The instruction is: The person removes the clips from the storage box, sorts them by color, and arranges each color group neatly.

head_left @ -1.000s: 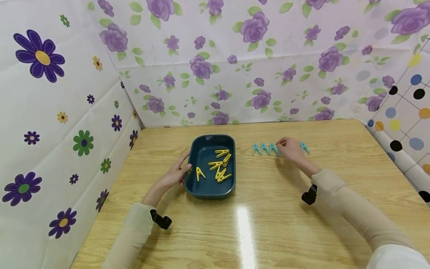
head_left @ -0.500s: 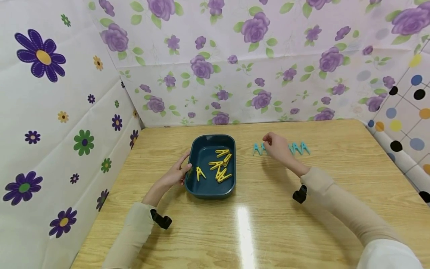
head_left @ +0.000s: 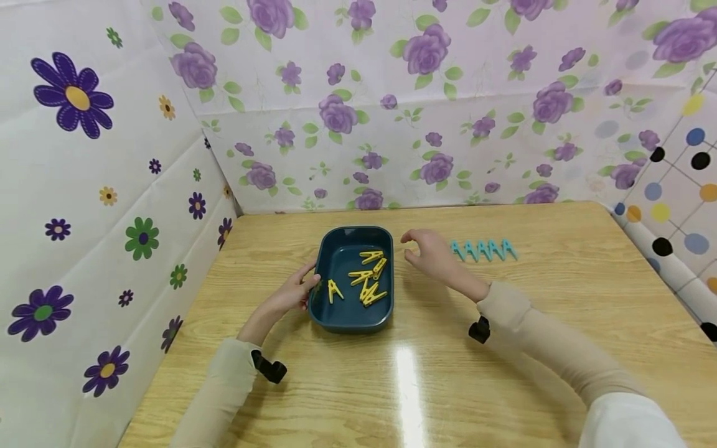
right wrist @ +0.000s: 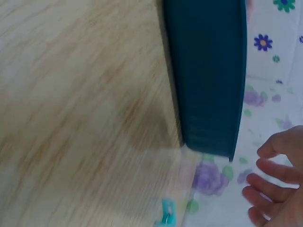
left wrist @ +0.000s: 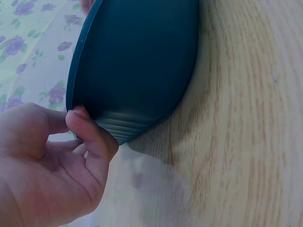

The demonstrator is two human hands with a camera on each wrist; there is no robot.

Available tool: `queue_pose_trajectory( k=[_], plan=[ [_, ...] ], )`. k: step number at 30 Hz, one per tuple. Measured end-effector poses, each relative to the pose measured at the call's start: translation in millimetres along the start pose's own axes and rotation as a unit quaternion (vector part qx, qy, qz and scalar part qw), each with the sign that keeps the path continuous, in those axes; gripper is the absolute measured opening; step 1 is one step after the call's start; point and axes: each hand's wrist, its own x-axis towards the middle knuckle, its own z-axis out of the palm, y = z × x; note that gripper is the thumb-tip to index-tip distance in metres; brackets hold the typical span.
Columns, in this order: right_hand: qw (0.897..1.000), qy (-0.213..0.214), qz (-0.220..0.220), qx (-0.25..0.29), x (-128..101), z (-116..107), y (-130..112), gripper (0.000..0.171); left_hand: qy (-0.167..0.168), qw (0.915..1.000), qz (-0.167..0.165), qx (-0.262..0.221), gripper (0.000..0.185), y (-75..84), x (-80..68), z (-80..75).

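Observation:
A dark blue plastic tub stands on the wooden table with several yellow clothespins scattered inside. My left hand grips its left side; the left wrist view shows thumb and fingers pinching the wall at the rim. Just right of the tub is my right hand, thumb and fingers apart and nothing between them, not touching the tub. Several light blue clothespins lie in a row to its right. The row's left end is hidden behind this hand. One light blue clothespin shows low in the right wrist view.
A floral cloth wall rises behind the table. Flower-patterned cloth closes off the left, and dotted cloth the right. A black wrist camera sits on my right sleeve, another camera on my left.
My right hand has moved left along the row of blue clothespins to beside the tub, and its thumb and fingers have spread. The left hand and the tub stay in place.

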Motion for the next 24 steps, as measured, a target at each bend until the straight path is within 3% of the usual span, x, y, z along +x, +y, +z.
queue_pose_trajectory(
  k=[5, 10, 18, 24],
  plan=[
    [0.998, -0.005, -0.059, -0.007, 4, 13, -15, 0.019, -0.001, 0.9999, -0.009, -0.01, 0.058, -0.3, 0.3, 0.1],
    [0.995, -0.047, -0.079, -0.026, 10, 25, -26, 0.017, 0.002, 0.9999, -0.009, -0.005, 0.057, 0.0, 0.7, -0.4],
    [0.98, -0.136, -0.082, -0.117, 20, 39, -39, 0.019, 0.004, 0.9999, -0.008, -0.007, 0.057, 0.1, 0.1, -0.3],
    [0.976, -0.158, -0.056, -0.143, 26, 45, -47, 0.021, 0.003, 1.0, -0.004, -0.005, 0.056, -1.2, -0.8, -0.8]
  ],
)
